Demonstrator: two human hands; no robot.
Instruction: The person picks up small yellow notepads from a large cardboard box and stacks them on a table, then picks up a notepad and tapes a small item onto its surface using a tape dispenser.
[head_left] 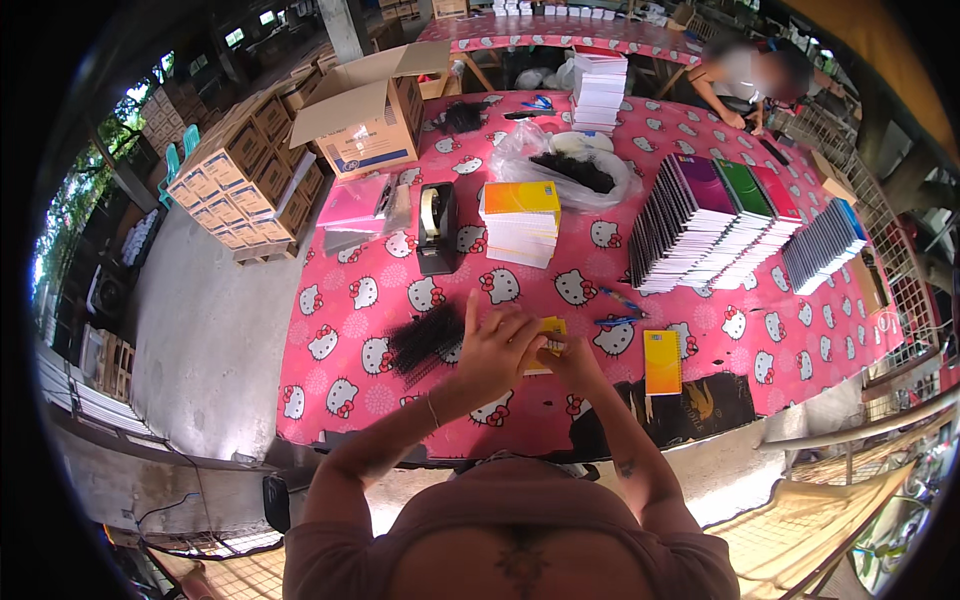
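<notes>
Both hands meet over a small yellow notebook (553,328) just above the near part of the table. My left hand (496,345) lies across its left side, one finger stretched away and the others bent at the notebook. My right hand (573,364) is closed round its right edge. Much of the notebook is covered by my fingers; whether a coil is in it cannot be seen. Beside my left hand lies a heap of black spiral binding coils (424,345). To the right, a yellow spiral notebook (662,362) rests flat on the tabletop.
Beyond my hands stand a stack of yellow-covered pads (520,226) and a black tape dispenser (436,230). Blue-handled tools (620,309) lie near tall spiral notebook stacks (700,225). An open carton (365,125) is far left. Another person (740,85) works at far right.
</notes>
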